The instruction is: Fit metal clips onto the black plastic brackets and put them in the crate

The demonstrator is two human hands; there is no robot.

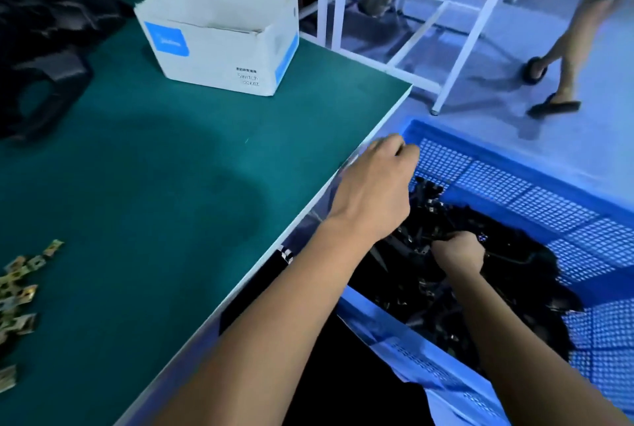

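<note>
At the surface's left edge we count about ten clips, scattered, no common heading. A box stands near the far edge. Right of the surface, our left hand, fingers curled, grip unclear, hovers over the crate; our right hand clamps a bracket in the uncountable, jumbled bracket pile.

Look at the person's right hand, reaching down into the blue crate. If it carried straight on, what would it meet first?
Probably the heap of black plastic brackets in the blue perforated plastic crate: the right hand already seems to touch it, though depth is unclear.
</note>
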